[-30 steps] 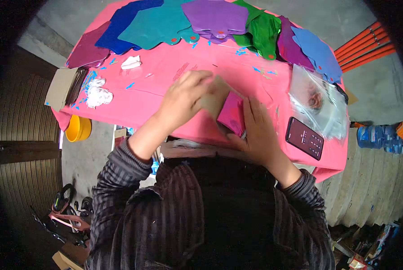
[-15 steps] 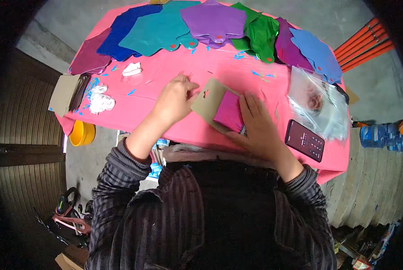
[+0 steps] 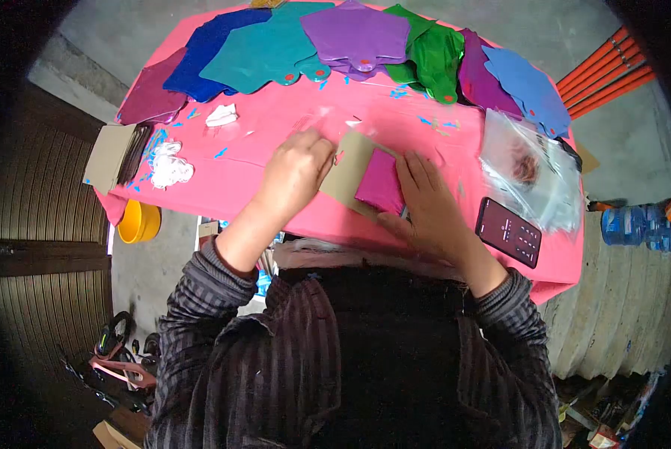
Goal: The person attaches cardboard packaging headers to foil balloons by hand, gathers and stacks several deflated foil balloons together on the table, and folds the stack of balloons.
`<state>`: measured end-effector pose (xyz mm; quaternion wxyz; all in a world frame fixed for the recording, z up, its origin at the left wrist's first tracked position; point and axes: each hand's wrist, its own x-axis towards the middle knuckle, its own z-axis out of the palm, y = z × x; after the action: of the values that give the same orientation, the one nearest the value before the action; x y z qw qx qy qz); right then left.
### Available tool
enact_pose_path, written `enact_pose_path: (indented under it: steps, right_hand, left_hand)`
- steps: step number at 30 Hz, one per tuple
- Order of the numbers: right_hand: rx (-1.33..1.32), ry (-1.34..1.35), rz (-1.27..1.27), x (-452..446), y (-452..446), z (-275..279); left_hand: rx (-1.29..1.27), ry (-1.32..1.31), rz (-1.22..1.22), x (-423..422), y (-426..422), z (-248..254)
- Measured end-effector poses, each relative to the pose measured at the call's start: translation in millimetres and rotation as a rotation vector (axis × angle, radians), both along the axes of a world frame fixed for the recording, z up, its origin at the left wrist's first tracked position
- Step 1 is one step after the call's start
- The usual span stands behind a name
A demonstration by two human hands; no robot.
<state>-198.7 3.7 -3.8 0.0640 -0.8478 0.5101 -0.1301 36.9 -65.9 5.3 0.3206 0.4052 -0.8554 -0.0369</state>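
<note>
A tan cardboard card with a hang hole near its left end lies slanted on the table in front of me. On its right part sits a folded, shiny magenta piece. My left hand is closed, knuckles up, at the card's left edge; whatever its fingertips hold is hidden. My right hand lies flat with fingers stretched along the right side of the card and magenta piece, its thumb at their lower edge.
Shiny colored star-shaped pieces line the far edge of the pink-covered table. At right are clear plastic bags and a phone. On the left stand stacked cards and a white bundle. Blue scraps lie scattered.
My left hand has come down and closed more at the card's left edge, partly covering the hang hole. My right hand has stayed nearly in place.
</note>
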Motion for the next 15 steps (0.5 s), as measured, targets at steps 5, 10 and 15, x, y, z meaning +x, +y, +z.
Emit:
enact_pose_path:
  steps: [5,10,15]
  right_hand:
    - [0.008,-0.015,-0.023,3,-6,3]
    - [-0.111,-0.023,-0.027,5,-9,-5]
    - [-0.134,-0.023,-0.004,6,-9,0]
  left_hand:
    - [-0.067,-0.143,-0.067,3,4,5]
    - [-0.028,-0.189,0.047,6,13,1]
    - [0.041,-0.191,0.126,-1,26,3]
